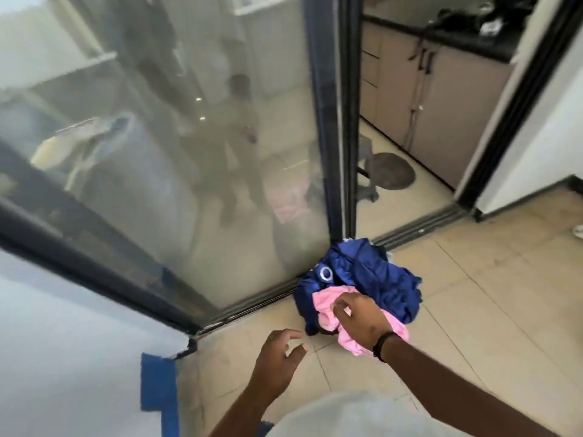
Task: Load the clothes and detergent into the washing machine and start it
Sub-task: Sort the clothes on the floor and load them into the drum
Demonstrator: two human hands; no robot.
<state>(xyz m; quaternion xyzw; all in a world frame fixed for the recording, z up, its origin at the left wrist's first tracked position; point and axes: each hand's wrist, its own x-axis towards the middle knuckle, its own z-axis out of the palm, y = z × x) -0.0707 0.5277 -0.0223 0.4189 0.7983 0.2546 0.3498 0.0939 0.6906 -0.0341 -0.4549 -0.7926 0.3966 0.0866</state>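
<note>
A heap of clothes lies on the tiled floor at the foot of a sliding glass door. It is a crumpled dark blue cloth (372, 275) with a metal eyelet and a pink garment (325, 305) on its near side. My right hand (356, 316) is down on the pink garment, fingers curled into its fabric. My left hand (277, 361) hovers just left of the heap, fingers spread and holding nothing. No washing machine or detergent is in view.
The glass door (189, 152) with its dark frame (334, 121) and floor track stands behind the heap. Through the opening on the right are beige cabinets (422, 99), a dark counter and a round grey mat (394, 170). A white wall is at left.
</note>
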